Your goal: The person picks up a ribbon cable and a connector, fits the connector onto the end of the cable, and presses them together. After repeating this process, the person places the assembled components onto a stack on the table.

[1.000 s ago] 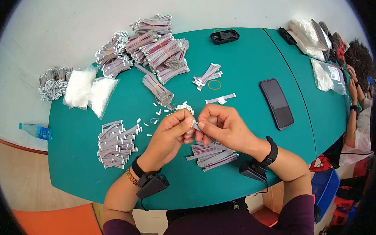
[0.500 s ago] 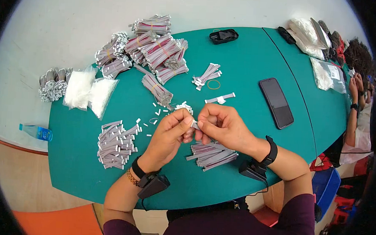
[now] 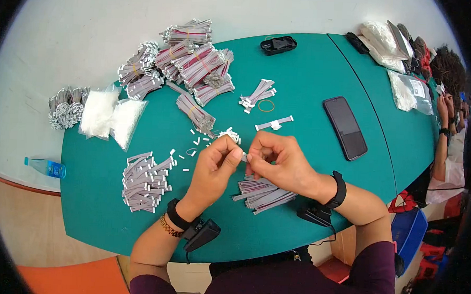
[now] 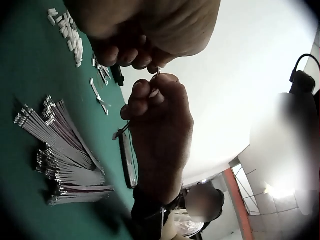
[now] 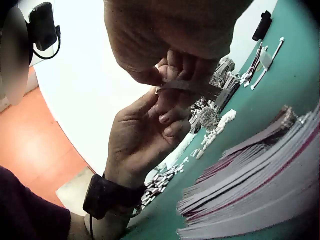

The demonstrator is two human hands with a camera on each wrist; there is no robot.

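Note:
Above the teal table, both hands meet at a short grey flat cable [image 3: 245,157] with a white end piece [image 4: 158,70]. My right hand [image 3: 285,162] pinches the cable between thumb and forefinger; in the right wrist view its grey strip [image 5: 192,87] runs out behind the fingers. The thumb and forefinger of my left hand [image 3: 213,169] pinch at the white end, partly hidden by the fingertips. Loose white pieces [image 3: 229,134] lie just beyond the left hand. A stack of grey and maroon cables [image 3: 265,194] is below the right hand.
Cables with white ends [image 3: 145,182] lie at left, banded cable bundles [image 3: 199,64] at the back. Bags of white pieces [image 3: 99,112] and a bottle [image 3: 46,167] stand left. A phone [image 3: 345,128] lies right; another person's arm [image 3: 441,140] is at far right.
My left hand has turned slightly, its thumb now straighter and its fingers less visible beneath. The right fingers have shifted a little, still pinching the cable.

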